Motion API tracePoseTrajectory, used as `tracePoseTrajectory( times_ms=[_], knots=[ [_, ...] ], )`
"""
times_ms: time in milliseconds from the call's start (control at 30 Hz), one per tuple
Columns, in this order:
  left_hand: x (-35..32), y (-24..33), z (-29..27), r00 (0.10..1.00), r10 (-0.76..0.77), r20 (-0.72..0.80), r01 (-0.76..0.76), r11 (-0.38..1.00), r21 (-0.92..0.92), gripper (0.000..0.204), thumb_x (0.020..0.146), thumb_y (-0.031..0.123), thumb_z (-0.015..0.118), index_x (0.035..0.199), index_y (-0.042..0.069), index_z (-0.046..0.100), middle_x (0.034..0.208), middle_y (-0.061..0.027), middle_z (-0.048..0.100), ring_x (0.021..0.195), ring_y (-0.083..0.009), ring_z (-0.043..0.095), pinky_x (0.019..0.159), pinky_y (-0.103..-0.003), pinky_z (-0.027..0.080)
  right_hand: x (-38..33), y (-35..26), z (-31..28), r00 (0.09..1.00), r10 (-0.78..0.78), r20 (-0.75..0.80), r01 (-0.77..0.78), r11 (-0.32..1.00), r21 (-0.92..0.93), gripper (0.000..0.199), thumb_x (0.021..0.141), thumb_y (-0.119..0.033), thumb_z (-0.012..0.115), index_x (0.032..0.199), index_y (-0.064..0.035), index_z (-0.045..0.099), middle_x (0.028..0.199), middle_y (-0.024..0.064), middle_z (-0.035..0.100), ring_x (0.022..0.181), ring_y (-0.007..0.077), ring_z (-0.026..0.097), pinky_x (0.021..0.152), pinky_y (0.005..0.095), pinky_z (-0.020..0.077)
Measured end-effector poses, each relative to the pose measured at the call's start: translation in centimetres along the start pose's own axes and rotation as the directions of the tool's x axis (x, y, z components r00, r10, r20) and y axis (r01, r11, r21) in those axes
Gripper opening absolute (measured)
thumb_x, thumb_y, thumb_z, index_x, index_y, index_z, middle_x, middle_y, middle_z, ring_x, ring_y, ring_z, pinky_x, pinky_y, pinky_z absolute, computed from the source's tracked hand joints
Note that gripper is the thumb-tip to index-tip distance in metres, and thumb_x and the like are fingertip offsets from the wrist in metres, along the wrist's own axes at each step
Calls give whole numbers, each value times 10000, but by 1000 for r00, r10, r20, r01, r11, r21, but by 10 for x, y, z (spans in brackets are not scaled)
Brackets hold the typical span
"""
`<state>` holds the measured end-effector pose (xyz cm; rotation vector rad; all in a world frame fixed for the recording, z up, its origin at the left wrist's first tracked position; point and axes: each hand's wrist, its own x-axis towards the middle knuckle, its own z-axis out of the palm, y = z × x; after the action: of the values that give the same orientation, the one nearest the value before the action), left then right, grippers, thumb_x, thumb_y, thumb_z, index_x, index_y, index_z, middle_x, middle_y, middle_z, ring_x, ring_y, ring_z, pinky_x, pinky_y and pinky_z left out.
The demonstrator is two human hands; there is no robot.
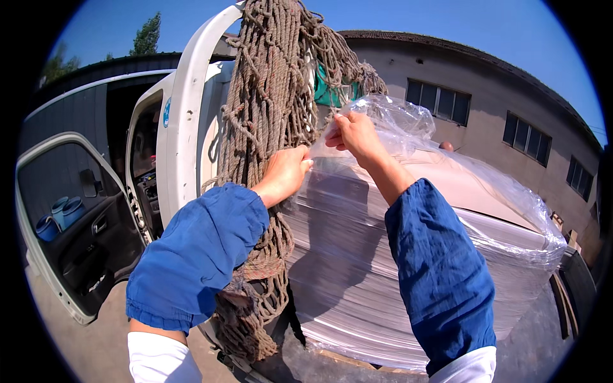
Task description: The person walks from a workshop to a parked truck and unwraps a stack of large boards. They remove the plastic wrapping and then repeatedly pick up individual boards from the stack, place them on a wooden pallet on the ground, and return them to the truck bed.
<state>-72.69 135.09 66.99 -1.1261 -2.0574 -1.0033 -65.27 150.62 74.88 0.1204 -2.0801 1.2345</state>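
A tall stack of flat sheets (345, 255) stands in front of me, wrapped in clear plastic film (389, 115). My left hand (285, 171) is closed at the near left upper corner of the stack, pinching the film's edge beside the hanging rope net. Higher and to the right, my right hand (357, 135) is closed on a gathered part of the same film. Loose film bunches up behind the right hand and lies over the pinkish top sheet (466, 185). Blue sleeve covers are on both my forearms.
A thick brown rope net (265, 83) hangs from the truck's white frame (188, 115), left of the stack. The truck door (70, 223) stands open, with blue buckets (64, 214) visible through its window. Behind is a grey building (491, 108). Wooden boards (562, 300) lean at the right.
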Motion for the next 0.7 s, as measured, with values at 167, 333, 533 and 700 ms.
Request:
tracePoseTrajectory(
  times_ms=[167,333,533,700],
  knots=[
    [78,-12,-61,971,-58,-232,19,986,-166,197,906,195,633,850,11,589,792,-210,645,792,-410,616,702,-479,468,49,-32,7,985,-129,-115,156,951,268,306,1028,-219,428,1054,49,575,919,161,707,744,219,719,643,314,566],
    [123,21,-48,979,91,-183,-38,961,274,258,893,319,642,910,62,625,809,-165,659,805,-361,635,698,-458,468,60,-38,-39,974,-143,-175,179,962,208,287,1023,-216,437,1032,32,580,880,133,704,724,196,712,605,313,537],
    [122,1,-47,819,28,574,-310,863,400,396,878,426,636,980,49,699,947,-161,702,946,-312,667,810,-408,499,39,-25,-72,992,-115,-48,117,992,37,294,1021,-241,461,1046,12,607,886,123,708,718,195,705,627,329,522],
    [121,-1,-57,707,-196,680,112,980,166,533,950,543,539,1040,28,644,706,-38,575,578,-135,552,524,-301,462,36,-7,-98,991,-128,-40,129,991,18,314,1019,-257,459,1049,18,607,904,123,714,728,196,706,646,335,511]
  ],
)
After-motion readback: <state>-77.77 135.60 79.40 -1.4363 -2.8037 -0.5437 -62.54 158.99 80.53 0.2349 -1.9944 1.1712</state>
